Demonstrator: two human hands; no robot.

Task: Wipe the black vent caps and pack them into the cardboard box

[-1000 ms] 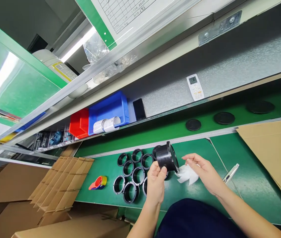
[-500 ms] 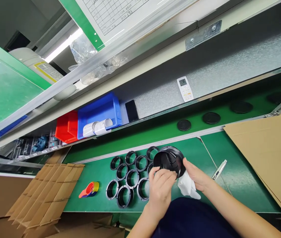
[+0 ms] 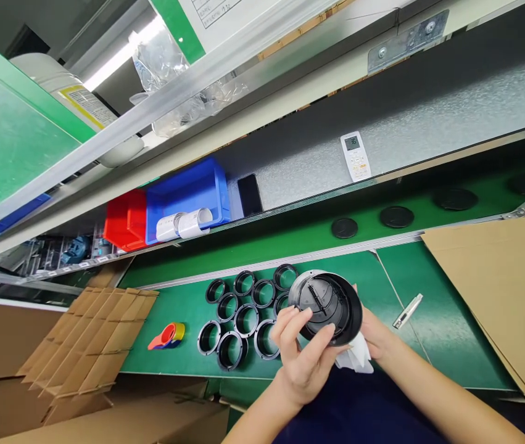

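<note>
A black round plastic part [image 3: 326, 301] is held up above the green bench, its hollow side with ribs and a raised bar turned toward me. My left hand [image 3: 300, 357] grips its near-left edge, the fingertips reaching over the rim. On the far right side my right hand [image 3: 377, 334] holds the part, its fingers mostly hidden behind it. A white cloth [image 3: 357, 357] hangs beneath the part beside my right hand. Several black rings [image 3: 245, 353] stand grouped on the bench to the left of my hands.
Coloured plastic rings [image 3: 169, 335] and a cardboard divider [image 3: 90, 339] lie left. A utility knife [image 3: 408, 311] and a cardboard sheet [image 3: 498, 277] lie right. Black discs [image 3: 396, 216] rest behind, below a shelf holding a remote [image 3: 355, 156], phone [image 3: 250, 194] and blue bin [image 3: 188, 191].
The black part has turned to show more of its hollow side and shifted slightly right and down. My left hand's fingers have spread along its rim. The camera view has shifted a little.
</note>
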